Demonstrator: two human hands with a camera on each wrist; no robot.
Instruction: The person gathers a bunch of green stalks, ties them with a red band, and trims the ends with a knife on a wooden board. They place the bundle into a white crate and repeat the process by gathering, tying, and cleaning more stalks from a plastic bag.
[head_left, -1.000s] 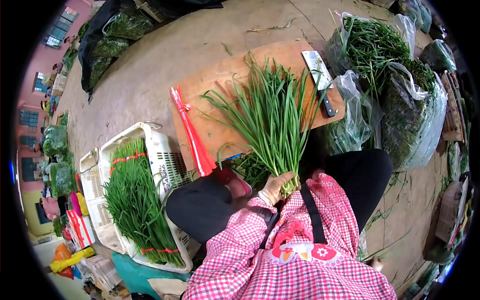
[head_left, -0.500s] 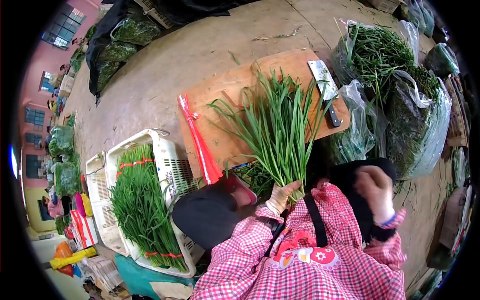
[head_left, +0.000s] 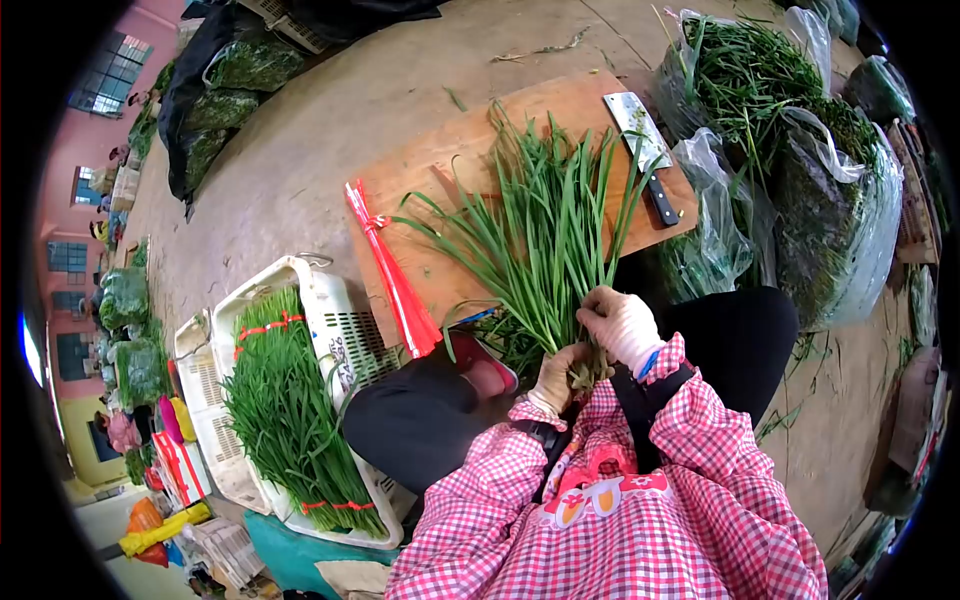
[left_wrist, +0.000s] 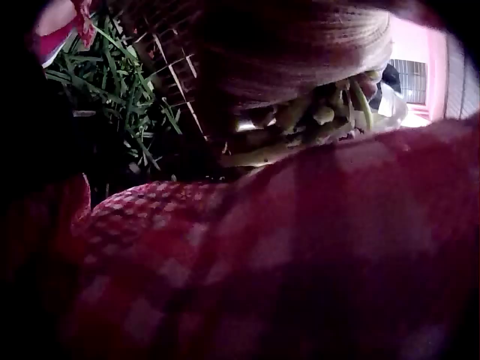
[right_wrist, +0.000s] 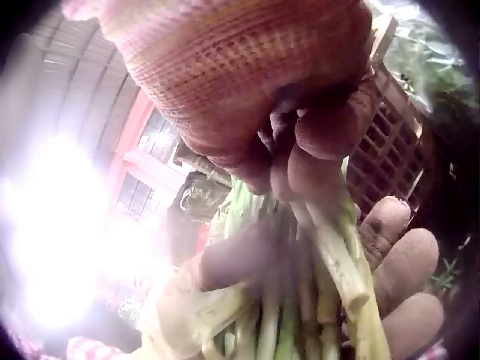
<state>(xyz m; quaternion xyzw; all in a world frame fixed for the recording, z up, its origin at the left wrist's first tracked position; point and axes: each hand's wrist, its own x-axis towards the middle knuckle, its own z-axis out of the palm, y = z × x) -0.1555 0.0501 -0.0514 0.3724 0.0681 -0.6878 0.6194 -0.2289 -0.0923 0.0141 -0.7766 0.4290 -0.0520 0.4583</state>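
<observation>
In the head view a bunch of long green leaves [head_left: 560, 210] fans over a wooden board [head_left: 440, 255]. The left hand [head_left: 563, 378] grips its pale stem ends near the lap. Just above it, the right hand [head_left: 622, 325] has its fingers curled at the stems. The right wrist view shows the right hand's [right_wrist: 255, 82] bent fingertips pinching among the stalks [right_wrist: 337, 262], with the left hand [right_wrist: 409, 277] wrapped round them below. Dark in the left wrist view, the gloved left hand [left_wrist: 292, 52] lies over the stem ends.
A cleaver [head_left: 640, 135] and red-and-white ties [head_left: 395, 280] lie on the board. On the left stands a white crate [head_left: 345, 330] holding tied green bundles [head_left: 290, 400]. Plastic bags of greens [head_left: 835, 230] stand on the right.
The right hand, out at the right side half a second ago, has come in to the stems above the left hand. The left hand has kept its grip on the bunch.
</observation>
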